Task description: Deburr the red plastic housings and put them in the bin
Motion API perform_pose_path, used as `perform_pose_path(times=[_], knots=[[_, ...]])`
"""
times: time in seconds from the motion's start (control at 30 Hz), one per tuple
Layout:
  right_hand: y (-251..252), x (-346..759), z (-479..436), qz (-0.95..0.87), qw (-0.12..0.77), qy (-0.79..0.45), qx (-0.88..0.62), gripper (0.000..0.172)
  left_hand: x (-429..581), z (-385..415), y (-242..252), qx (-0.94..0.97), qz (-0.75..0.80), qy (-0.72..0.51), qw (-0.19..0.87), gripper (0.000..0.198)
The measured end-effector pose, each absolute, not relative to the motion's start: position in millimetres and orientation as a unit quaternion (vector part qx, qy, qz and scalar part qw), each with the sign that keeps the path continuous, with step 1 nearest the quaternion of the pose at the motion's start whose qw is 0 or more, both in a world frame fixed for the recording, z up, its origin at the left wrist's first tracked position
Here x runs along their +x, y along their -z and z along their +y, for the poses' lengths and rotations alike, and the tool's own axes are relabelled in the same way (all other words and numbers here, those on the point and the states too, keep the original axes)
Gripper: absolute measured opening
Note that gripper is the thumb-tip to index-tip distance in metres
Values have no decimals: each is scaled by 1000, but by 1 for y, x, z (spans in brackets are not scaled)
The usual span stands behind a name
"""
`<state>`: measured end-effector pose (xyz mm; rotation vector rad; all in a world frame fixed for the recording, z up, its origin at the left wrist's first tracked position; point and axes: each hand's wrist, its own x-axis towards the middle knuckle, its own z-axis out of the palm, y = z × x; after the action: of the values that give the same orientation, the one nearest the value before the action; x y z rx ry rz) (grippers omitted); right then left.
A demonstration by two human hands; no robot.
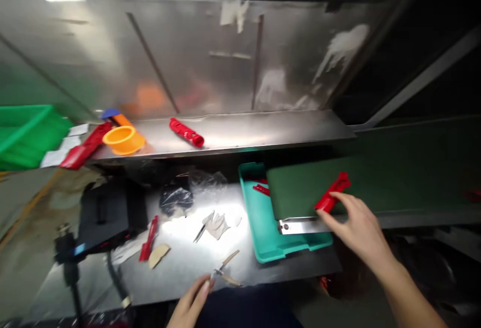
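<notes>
Reaching onto the green belt (376, 177), your right hand (356, 227) has fingers spread around a red part (332, 196), not lifted yet. Your left hand (191, 300) lays its fingers together beside the snips (225, 270) on the counter (180, 263). One red piece (261, 189) sits in the teal tray (259, 227) already.

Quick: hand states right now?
Left hand: fingertips at the small cutters; grip cannot be told.
Right hand: open, fingers touching the red part on the green belt.

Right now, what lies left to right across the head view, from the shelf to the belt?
Green crate, long red part, orange cup, red ribbed tube, teal tray, red piece touched by the right hand.
</notes>
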<state>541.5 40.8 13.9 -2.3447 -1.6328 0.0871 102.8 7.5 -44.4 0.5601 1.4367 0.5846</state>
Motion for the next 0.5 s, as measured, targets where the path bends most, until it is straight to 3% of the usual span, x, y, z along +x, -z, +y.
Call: perform_pose_path(times=[0.07, 0.1, 0.17, 0.27, 0.37, 0.43, 0.5], knots=[[-12, 473, 34, -692, 319, -97, -640, 40, 108, 21, 34, 232, 574, -320, 717, 67], [-11, 435, 31, -737, 349, -157, -557, 41, 113, 28, 28, 204, 526, -352, 747, 66], [-8, 363, 26, -798, 373, -246, -406, 49, 121, 38, 16, 157, 444, -377, 797, 63], [5, 291, 25, -844, 346, -289, -291, 53, 117, 45, 6, 123, 468, -409, 774, 56], [41, 267, 40, -824, 327, -302, -351, 44, 93, 48, 6, 127, 516, -404, 745, 53], [77, 262, 60, -762, 294, -312, -486, 26, 74, 51, 9, 138, 519, -409, 738, 52], [115, 253, 86, -725, 235, -313, -566, 27, 56, 55, 10, 149, 517, -415, 734, 51]])
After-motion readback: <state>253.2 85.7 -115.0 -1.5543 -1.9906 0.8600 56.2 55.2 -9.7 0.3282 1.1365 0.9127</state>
